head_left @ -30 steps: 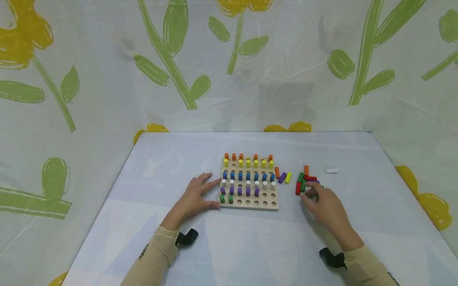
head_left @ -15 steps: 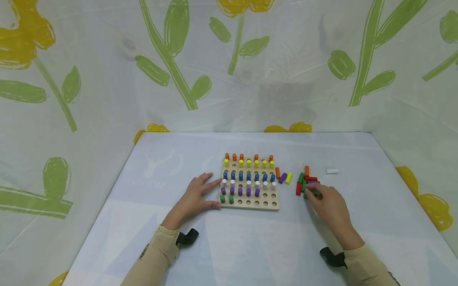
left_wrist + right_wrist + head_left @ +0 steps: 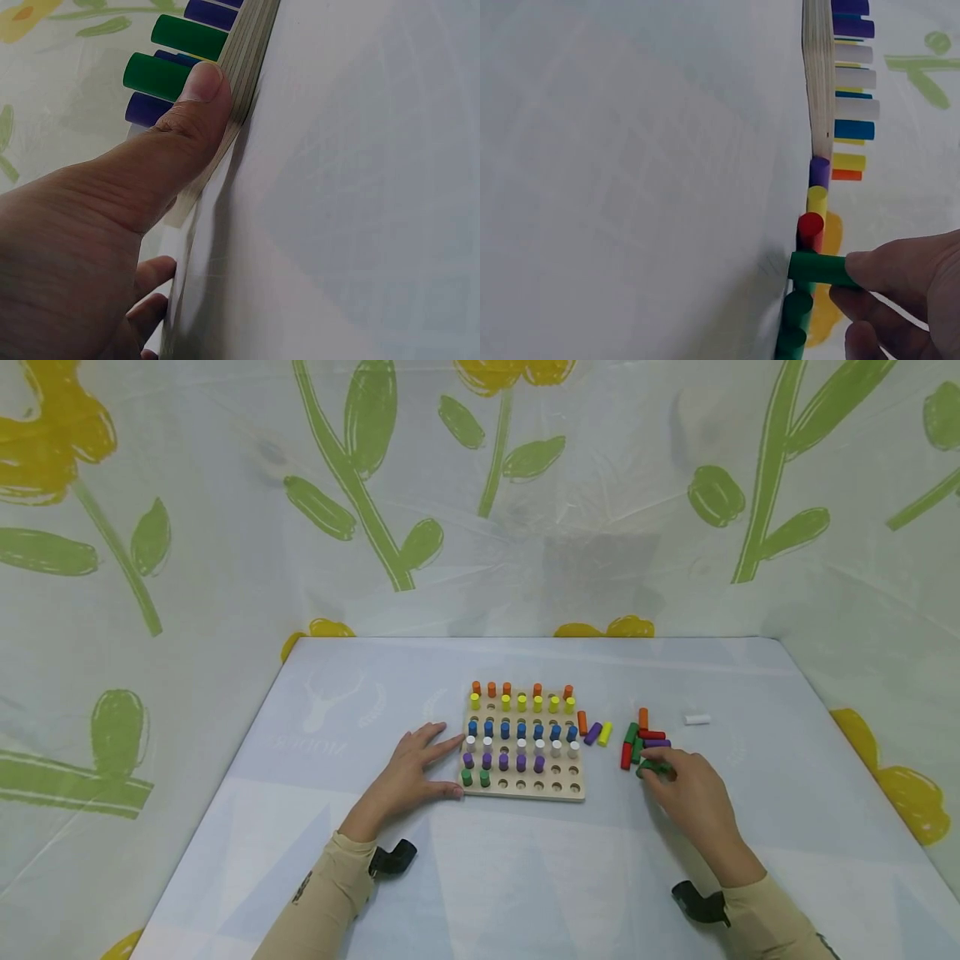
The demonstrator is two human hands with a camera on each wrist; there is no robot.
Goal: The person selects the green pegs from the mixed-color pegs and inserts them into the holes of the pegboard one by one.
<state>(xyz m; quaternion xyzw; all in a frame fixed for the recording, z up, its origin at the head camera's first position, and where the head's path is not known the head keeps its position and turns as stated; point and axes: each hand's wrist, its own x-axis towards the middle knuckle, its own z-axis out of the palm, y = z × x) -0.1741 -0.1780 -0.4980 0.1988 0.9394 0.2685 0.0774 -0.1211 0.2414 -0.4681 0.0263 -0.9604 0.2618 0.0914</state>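
Observation:
A wooden pegboard (image 3: 525, 795) lies on the table, with rows of orange, yellow, blue, white, purple and green pegs standing in its holes. My left hand (image 3: 412, 772) rests at its left side with fingers spread, and the thumb (image 3: 199, 97) touches the board's edge beside two green pegs (image 3: 154, 73). To the right of the board, my right hand (image 3: 697, 793) pinches a green peg (image 3: 817, 268) between thumb and finger. That peg is just above or touching the loose pile; I cannot tell which. Next to it lie red pegs (image 3: 626, 756), more green ones and a purple peg (image 3: 657, 743).
Between board and pile lie an orange peg (image 3: 582, 722), a purple one (image 3: 592, 732) and a yellow one (image 3: 604, 733). A white peg (image 3: 697, 720) lies apart at the right. A flower-printed sheet (image 3: 600, 552) hangs behind the table (image 3: 465, 877).
My right hand has shifted slightly right over the pile, and a green peg now shows in its fingertips. The left hand and the board stay where they were.

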